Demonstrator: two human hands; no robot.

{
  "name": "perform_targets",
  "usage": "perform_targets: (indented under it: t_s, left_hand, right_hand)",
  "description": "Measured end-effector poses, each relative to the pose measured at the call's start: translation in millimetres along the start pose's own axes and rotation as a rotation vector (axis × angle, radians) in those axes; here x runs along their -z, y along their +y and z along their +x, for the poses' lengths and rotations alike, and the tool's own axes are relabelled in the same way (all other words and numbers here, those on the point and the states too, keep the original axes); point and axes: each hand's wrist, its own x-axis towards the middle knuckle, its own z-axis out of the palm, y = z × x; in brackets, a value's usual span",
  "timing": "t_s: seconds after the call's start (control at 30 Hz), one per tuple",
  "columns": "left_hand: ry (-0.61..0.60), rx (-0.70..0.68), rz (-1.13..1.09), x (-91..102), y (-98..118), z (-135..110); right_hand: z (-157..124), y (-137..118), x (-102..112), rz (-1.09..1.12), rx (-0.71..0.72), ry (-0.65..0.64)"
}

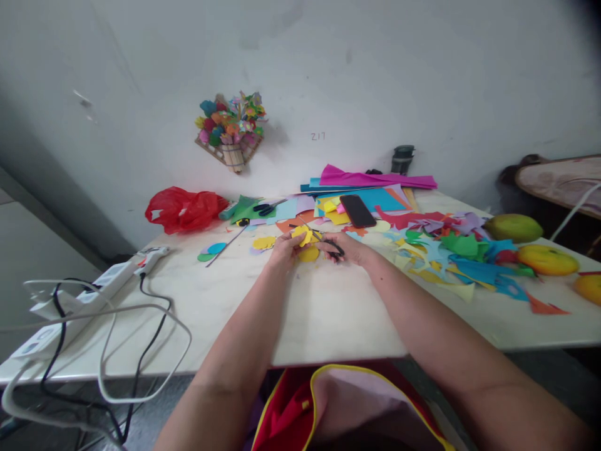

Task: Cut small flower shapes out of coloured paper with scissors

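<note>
Between the fingers of my left hand is a yellow paper flower with a scalloped edge. My right hand is closed around the black handles of a pair of scissors, whose blades point left toward the flower. Whether the blades touch the paper I cannot tell. A yellow paper piece shows just below the flower. To the left of my left hand lies another scalloped yellow paper shape on the white table.
Paper scraps and mangoes cover the right side. Behind my hands lie a phone, coloured sheets and other scissors. A red plastic bag is back left; a power strip with loose cables lines the left edge.
</note>
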Motion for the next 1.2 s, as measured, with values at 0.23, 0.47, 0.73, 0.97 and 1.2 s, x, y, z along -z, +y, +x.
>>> perform_targets:
  t_s: [0.23, 0.47, 0.73, 0.97, 1.2]
  left_hand:
    - [-0.01, 0.026, -0.014, -1.6, 0, -2]
    - [0.04, 0.021, -0.024, -5.2, -1, -2]
    - [0.053, -0.005, -0.045, -10.4, -3, -3]
    - [0.112, 0.001, -0.046, -16.8, -2, -7]
    - [0.14, 0.006, -0.051, -16.8, -5, -5]
  right_hand:
    - [5, 7, 2, 0.002, 0.04, -0.02]
    - [7, 9, 1, -0.001, 0.031, -0.013]
    - [8, 10, 0, -0.006, 0.031, 0.001]
    - [7, 7, -2, 0.003, 0.025, 0.02]
    - [9, 9, -2, 0.011, 0.035, 0.025]
